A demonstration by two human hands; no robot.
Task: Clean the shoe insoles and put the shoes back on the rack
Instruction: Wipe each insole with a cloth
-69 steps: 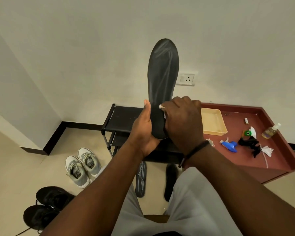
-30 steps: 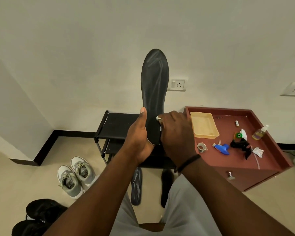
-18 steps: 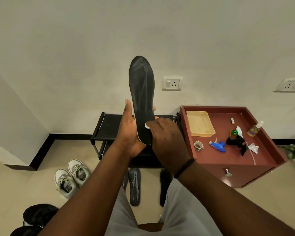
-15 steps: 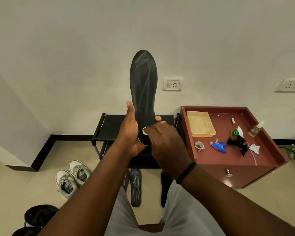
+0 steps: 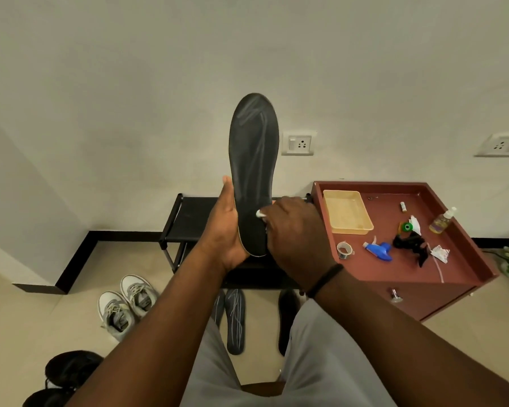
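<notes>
Insole [image 5: 253,171]: dark, held upright in front of the wall, toe end up; no readable marking.
Left hand [image 5: 224,230]: fingers wrapped around the heel end, thumb along the left edge.
Right hand [image 5: 294,233]: fingers curled on a small white wipe [image 5: 260,214] pressed against the lower insole face.
Rack [image 5: 188,218]: black, behind the hands.
Floor: grey sneakers [image 5: 125,306], black shoes [image 5: 65,374], loose insoles [image 5: 235,321].
Cabinet [image 5: 459,277]: red-brown; labels on its items too small to read.

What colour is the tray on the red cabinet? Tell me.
Pale yellow tray, clearest in the head view.
</notes>
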